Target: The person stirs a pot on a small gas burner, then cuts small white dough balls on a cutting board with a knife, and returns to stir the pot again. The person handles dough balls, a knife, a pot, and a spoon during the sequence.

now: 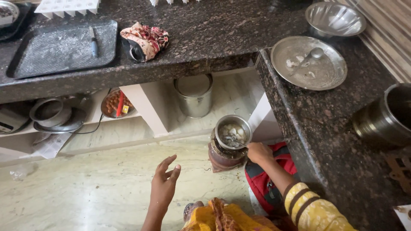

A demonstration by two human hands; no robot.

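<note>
Nearest the camera, the left hand point(165, 182) hangs over the pale floor point(98, 184) with fingers spread, holding nothing. Just beyond, the right hand point(258, 152) is closed around the handle of a spoon point(233, 140) dipped into a small steel pot point(233, 131), which sits on a squat brown stand point(222, 158) on the floor beside the dark granite counter point(325, 141). That pot looks rigid, smooth and likely slippery, holding pale lumps; its rim seems the safest place to grip. Farther off, a steel lid point(309, 63) rests near the counter's corner, a dusty tray point(62, 48) by its far left edge.
</note>
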